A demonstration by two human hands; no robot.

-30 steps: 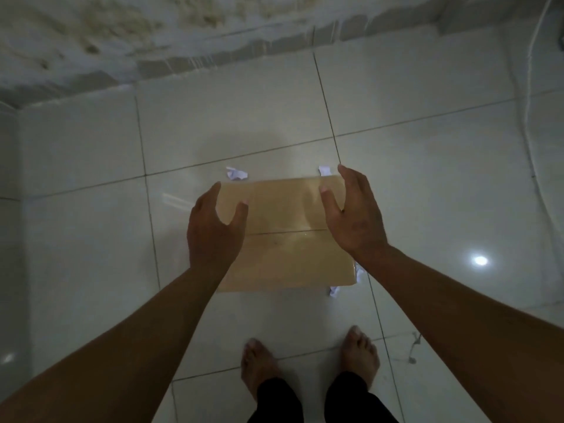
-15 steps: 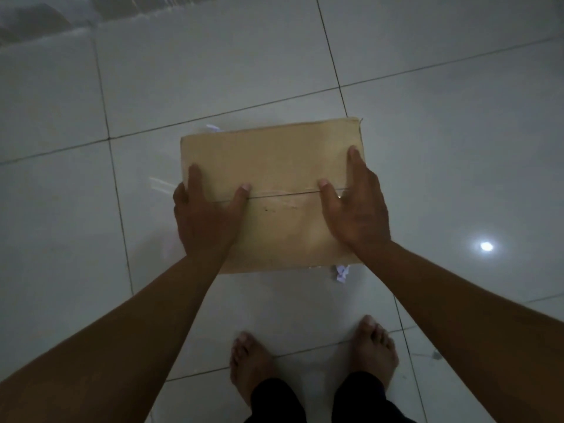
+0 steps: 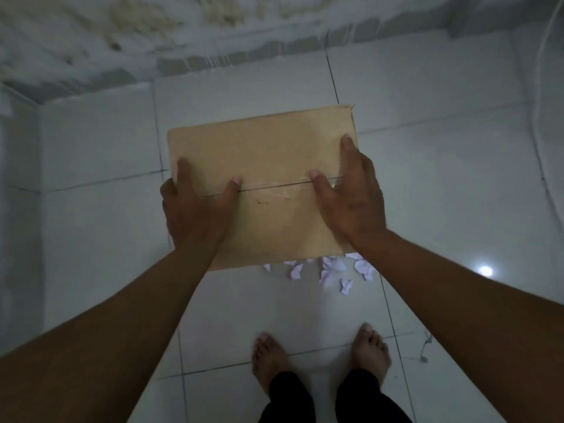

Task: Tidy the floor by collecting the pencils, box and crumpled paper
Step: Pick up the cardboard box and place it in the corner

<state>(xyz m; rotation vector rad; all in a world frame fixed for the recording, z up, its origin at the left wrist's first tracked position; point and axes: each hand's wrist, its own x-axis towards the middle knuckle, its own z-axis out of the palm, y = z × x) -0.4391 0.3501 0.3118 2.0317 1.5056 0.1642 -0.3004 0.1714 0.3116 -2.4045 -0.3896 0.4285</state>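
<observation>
Glossy pale floor tiles (image 3: 442, 209) run up to a stained, flaking wall (image 3: 152, 32), and the dim light makes small things hard for me to pick out. I see the cardboard box (image 3: 274, 148), flat-topped and taped along its centre seam, gripped between both hands: the left hand (image 3: 195, 206) wraps the left edge with its thumb on the seam, the right hand (image 3: 351, 193) clasps the right edge the same way. It looks lifted clear of the floor, out in front of the bare feet (image 3: 270, 355). Torn white paper scraps (image 3: 332, 268) lie scattered just past its near edge. My worry is the smooth card slipping from a side-on squeeze, or the taped seam giving way. A bare foot could also skid on loose paper over polished tile. I can make out no pencils.
</observation>
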